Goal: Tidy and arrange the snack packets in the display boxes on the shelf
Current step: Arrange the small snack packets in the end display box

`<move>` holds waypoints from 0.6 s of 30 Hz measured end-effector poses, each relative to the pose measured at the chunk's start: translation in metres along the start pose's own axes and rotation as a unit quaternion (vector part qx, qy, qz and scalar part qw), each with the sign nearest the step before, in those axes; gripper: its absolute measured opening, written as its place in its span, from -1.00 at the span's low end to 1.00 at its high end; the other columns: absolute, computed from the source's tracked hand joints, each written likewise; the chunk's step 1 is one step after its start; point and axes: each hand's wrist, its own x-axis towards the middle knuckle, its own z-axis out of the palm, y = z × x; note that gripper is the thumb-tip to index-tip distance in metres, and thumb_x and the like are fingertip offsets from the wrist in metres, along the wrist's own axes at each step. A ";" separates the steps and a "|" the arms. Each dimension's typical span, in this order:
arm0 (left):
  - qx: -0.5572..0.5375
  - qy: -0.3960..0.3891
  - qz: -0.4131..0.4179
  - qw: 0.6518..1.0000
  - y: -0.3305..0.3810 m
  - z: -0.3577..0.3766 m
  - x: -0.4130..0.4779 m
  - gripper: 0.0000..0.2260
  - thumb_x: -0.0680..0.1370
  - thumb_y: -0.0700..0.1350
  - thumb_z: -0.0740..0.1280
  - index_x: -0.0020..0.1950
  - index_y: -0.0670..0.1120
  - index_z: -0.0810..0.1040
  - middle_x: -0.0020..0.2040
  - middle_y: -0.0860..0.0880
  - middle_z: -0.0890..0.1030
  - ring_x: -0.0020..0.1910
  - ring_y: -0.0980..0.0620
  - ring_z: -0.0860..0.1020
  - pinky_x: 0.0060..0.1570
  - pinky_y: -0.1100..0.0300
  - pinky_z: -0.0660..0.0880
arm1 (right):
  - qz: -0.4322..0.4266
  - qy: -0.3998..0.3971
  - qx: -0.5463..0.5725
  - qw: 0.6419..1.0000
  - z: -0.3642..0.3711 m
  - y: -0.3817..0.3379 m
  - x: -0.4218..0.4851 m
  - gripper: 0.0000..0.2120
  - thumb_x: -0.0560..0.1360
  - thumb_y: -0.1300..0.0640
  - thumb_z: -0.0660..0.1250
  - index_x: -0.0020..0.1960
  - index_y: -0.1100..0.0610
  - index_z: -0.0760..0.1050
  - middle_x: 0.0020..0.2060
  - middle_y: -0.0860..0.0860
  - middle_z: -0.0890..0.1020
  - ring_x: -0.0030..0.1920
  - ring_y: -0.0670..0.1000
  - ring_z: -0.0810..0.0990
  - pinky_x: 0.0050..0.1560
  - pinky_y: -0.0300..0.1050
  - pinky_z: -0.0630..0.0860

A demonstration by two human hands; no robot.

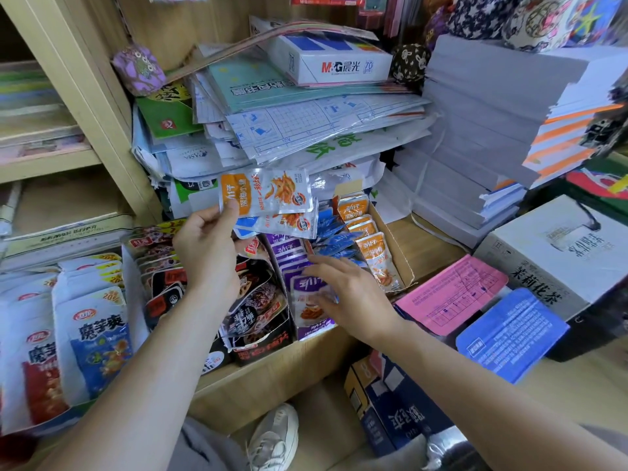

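My left hand (207,246) holds up a small stack of snack packets above the shelf: an orange packet (268,193) on top and a blue one (282,226) under it. My right hand (343,288) lies flat with fingers spread on the purple packets (292,253) in a display box. To the right of the purple row, the cardboard display box (396,246) holds blue packets (334,237) and orange packets (375,256). Dark red and black packets (253,300) fill the box to the left of the purple row.
Large white and blue snack bags (91,331) stand at the left. A tall heap of papers and a paper ream box (336,62) rises behind the boxes. Pink (452,294) and blue (509,334) pads and a white tea box (557,253) lie at the right. My shoe (275,436) shows below.
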 end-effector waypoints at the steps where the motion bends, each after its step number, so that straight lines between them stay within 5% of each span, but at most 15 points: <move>1: 0.009 -0.004 0.011 1.000 0.000 0.000 0.000 -0.85 0.53 -0.10 0.50 -0.03 -0.15 0.62 -0.06 -0.12 0.70 -0.08 -0.08 0.71 -0.25 0.10 0.62 | -0.009 0.001 -0.026 1.000 0.000 -0.002 -0.001 -0.55 0.48 0.14 0.50 0.34 0.07 0.51 0.39 0.00 0.52 0.21 0.04 0.53 0.12 -0.10 0.56; 5: 0.043 -0.049 0.067 0.996 0.002 0.004 -0.007 -0.88 0.51 -0.09 0.52 -0.14 -0.08 0.61 -0.23 -0.04 0.68 -0.22 -0.05 0.60 -0.23 0.02 0.50 | 0.082 0.118 0.091 0.985 -0.017 -0.010 -0.007 -0.67 0.52 0.08 0.41 0.26 0.09 0.56 0.26 -0.04 0.61 0.20 -0.07 0.54 0.14 -0.05 0.57; 9: 0.080 -0.104 0.106 0.986 0.001 0.013 -0.016 -0.86 0.48 -0.05 0.55 -0.20 0.00 0.62 -0.24 -0.07 0.70 -0.27 -0.02 0.61 -0.21 -0.06 0.54 | 0.215 0.241 0.267 0.908 -0.053 -0.008 -0.004 -0.82 0.52 0.17 0.46 0.10 0.08 0.57 -0.01 -0.07 0.66 -0.02 -0.07 0.63 -0.06 -0.09 0.60; 14: 0.132 -0.192 0.098 0.968 -0.008 0.033 -0.038 -0.88 0.49 -0.09 0.54 -0.15 -0.04 0.62 -0.20 -0.06 0.72 -0.21 0.02 0.67 -0.11 -0.06 0.58 | 0.243 0.144 0.452 0.846 -0.077 0.014 0.003 -0.40 0.44 -0.03 0.50 0.43 -0.02 0.39 0.29 0.01 0.59 0.18 0.05 0.66 0.10 0.17 0.64; 18: 0.147 -0.229 0.049 0.961 -0.017 0.049 -0.050 -0.90 0.50 -0.10 0.52 -0.10 -0.08 0.65 -0.17 -0.06 0.73 -0.13 -0.13 0.70 -0.14 -0.08 0.62 | 0.269 0.132 0.455 0.839 -0.081 0.022 0.000 -0.61 0.51 0.15 0.46 0.32 0.08 0.52 0.09 0.13 0.69 0.08 0.16 0.70 0.07 0.25 0.64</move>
